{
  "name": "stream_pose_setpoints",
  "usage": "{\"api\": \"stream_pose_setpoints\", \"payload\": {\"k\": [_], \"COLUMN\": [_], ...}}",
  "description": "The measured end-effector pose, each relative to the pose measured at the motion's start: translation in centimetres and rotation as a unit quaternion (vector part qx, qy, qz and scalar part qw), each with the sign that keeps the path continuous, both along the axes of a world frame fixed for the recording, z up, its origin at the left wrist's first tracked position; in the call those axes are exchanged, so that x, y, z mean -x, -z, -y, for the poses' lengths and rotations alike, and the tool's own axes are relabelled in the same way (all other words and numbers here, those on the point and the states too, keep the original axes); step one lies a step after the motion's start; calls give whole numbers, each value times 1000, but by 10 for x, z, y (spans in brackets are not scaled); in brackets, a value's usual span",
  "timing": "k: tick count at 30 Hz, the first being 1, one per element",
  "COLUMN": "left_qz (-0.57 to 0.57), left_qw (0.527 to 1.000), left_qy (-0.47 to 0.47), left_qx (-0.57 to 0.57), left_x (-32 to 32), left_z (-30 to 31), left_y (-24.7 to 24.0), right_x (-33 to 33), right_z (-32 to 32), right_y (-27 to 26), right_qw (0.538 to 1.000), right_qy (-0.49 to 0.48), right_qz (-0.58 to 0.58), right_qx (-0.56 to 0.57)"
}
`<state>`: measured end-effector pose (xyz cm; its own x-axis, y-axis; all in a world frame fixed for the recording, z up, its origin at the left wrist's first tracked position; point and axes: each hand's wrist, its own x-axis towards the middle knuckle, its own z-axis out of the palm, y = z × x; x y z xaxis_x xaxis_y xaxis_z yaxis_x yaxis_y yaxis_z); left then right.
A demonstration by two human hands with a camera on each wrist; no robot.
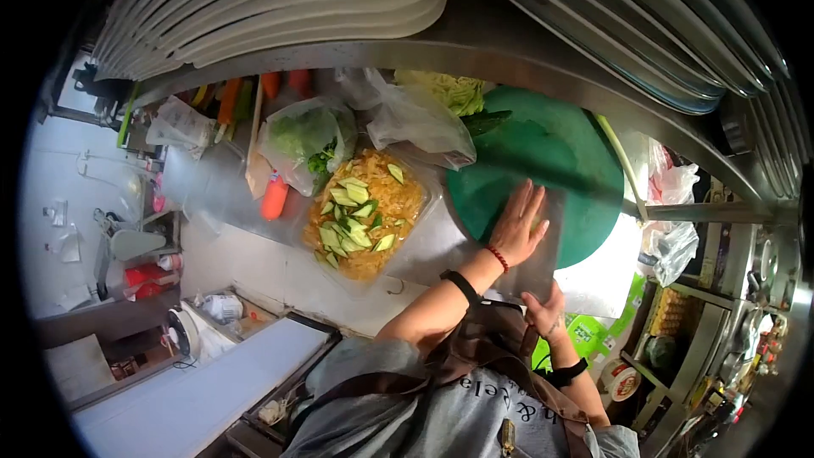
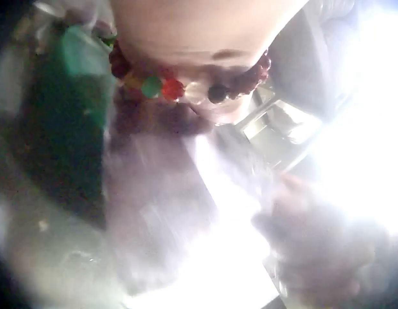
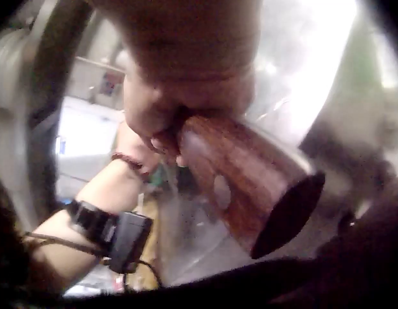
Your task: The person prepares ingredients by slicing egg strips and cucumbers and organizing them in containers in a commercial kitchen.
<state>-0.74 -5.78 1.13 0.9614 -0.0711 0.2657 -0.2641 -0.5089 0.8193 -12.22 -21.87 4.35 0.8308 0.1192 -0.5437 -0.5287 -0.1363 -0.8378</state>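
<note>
My right hand (image 1: pixel 545 309) grips the wooden handle (image 3: pixel 244 180) of a cleaver at the near side of a round green cutting board (image 1: pixel 551 140). The cleaver's broad grey blade (image 1: pixel 545 259) extends over the board's edge. My left hand (image 1: pixel 519 227), its fingers straight and pointing away from me, lies against the blade. In the left wrist view the blade is blurred and glaring. A dark green cucumber (image 1: pixel 486 122) sits at the board's far left edge. Left of the board, a clear container (image 1: pixel 430 203) holds yellow-orange shreds (image 1: pixel 403 191) topped with green cucumber slices (image 1: pixel 356 236).
Plastic bags (image 1: pixel 424 123), one with leafy greens (image 1: pixel 292 131), and shredded cabbage (image 1: pixel 441 92) stand behind the container. An orange-red bottle (image 1: pixel 274 197) lies left. Above hangs a metal shelf (image 1: pixel 339 55) with stacked plates (image 1: pixel 314 0). A pale green stalk (image 1: pixel 623 161) lies along the board's right.
</note>
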Motion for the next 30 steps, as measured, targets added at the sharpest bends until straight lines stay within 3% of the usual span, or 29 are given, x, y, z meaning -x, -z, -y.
{"api": "stream_pose_setpoints", "payload": {"k": [1,4,6,7,9,12,14,16,17,18,20,22,24,25,27,30], "left_qz": [27,59,33,0,-46,-32,12,17,13,-78,-194,-250,-75,-30,62,44], "left_qw": [995,976,972,956,910,869,864,750,734,662,544,420,476,474,450,401], "left_qy": [-11,-93,-185,-212,-251,-334,-434,-615,-652,-717,-814,-867,-820,-784,-690,-662], "left_qx": [-93,-186,-138,-204,-328,-364,-255,-243,-190,-203,-54,100,309,400,564,632], "left_x": [6,22,29,37,55,89,110,133,150,167,199,225,242,240,242,243], "left_z": [-8,-69,-123,-150,-199,-268,-332,-420,-464,-508,-578,-648,-671,-680,-694,-723], "left_y": [-14,-45,-51,-48,-41,-60,-68,-14,0,11,25,43,42,46,56,89], "right_x": [-6,-12,-15,-17,-19,-41,-58,-78,-87,-96,-104,-119,-139,-150,-150,-154], "right_z": [-19,-50,-53,-50,-31,-15,-8,-5,-3,-4,-7,11,48,75,53,28], "right_y": [-17,-42,-48,-56,-27,-14,-5,1,10,18,16,24,49,70,45,21], "right_qw": [999,990,974,988,996,999,994,993,995,996,995,987,959,913,869,849], "right_qy": [-27,-137,-171,-141,-80,39,98,105,89,76,80,-22,-132,-216,-282,-299], "right_qz": [-16,20,150,55,38,25,9,24,37,49,40,53,39,77,64,10], "right_qx": [-2,13,14,2,-23,-21,-39,-51,-28,-2,49,148,247,337,401,436]}}
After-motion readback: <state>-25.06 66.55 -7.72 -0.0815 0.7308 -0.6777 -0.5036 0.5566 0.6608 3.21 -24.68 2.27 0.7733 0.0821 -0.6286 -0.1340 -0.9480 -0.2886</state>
